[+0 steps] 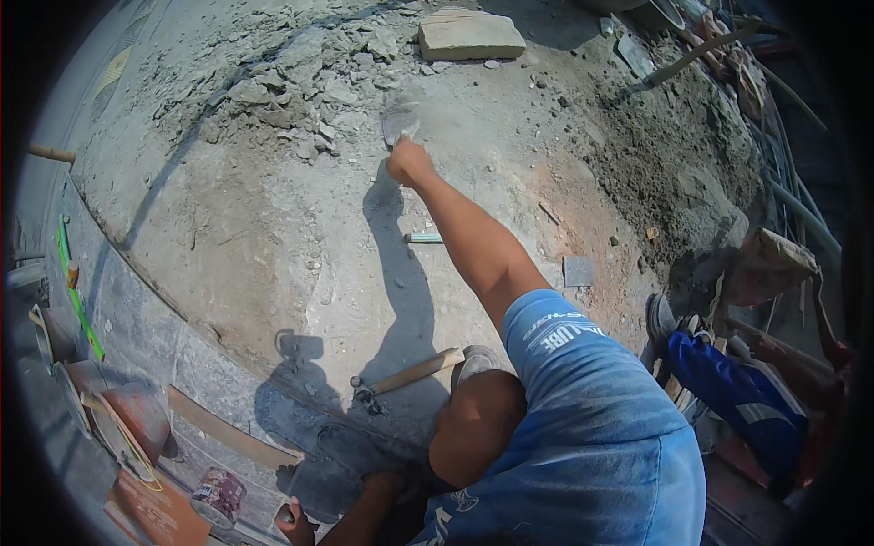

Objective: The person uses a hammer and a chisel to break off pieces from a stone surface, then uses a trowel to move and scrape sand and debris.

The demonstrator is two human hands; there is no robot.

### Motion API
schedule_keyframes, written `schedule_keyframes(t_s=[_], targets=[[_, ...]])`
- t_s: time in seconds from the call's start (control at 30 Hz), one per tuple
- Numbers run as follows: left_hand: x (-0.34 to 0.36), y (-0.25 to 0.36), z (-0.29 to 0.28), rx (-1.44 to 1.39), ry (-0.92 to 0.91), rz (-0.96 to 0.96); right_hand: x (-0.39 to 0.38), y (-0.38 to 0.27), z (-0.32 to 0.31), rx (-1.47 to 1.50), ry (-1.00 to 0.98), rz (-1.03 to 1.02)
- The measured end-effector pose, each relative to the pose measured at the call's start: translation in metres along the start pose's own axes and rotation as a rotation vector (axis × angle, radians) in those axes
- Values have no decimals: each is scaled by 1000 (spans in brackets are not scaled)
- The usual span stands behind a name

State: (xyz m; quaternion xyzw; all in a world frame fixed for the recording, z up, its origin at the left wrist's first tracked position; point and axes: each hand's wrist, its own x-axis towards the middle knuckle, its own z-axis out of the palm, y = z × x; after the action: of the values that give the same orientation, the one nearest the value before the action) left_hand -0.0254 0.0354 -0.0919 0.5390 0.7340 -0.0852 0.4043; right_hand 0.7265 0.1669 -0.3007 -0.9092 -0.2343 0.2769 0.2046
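My right arm stretches forward over the dusty ground, and my right hand (pixel 411 163) is closed round a trowel. The trowel's blade (pixel 401 126) is blurred and lies low over the grey dust, beside broken rubble (pixel 341 91). At the lower left, my left hand (pixel 295 523) has its fingers curled round a small dark, rounded thing, mostly hidden. A hammer (pixel 414 371) with a wooden handle lies beside my bent knee (pixel 478 428). Farther forward, a short pale-green rod (pixel 423 237) rests on the ground below my right forearm.
A pale block (pixel 472 36) sits at the far side. Dark loose mortar or soil (pixel 674 173) is heaped at the right, near a grey square tile (pixel 578 271). Left are a green level (pixel 77 300), a wooden strip (pixel 232 432) and a paint can (pixel 218 499). Blue cloth (pixel 728 396) lies right.
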Motion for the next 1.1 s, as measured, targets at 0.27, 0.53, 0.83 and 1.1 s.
schedule_keyframes(t_s=[0.27,0.53,0.83,1.1], targets=[[17,-15,-7,44,-34,-54,-92,11,-40,-167,25,-151],[-2,62,-2,302,-69,-144,-219,269,-110,-125,256,700],[49,67,29,57,269,457,-200,166,-60,-76,7,372],[44,102,31,226,166,437,-330,277,-99,78,384,836]])
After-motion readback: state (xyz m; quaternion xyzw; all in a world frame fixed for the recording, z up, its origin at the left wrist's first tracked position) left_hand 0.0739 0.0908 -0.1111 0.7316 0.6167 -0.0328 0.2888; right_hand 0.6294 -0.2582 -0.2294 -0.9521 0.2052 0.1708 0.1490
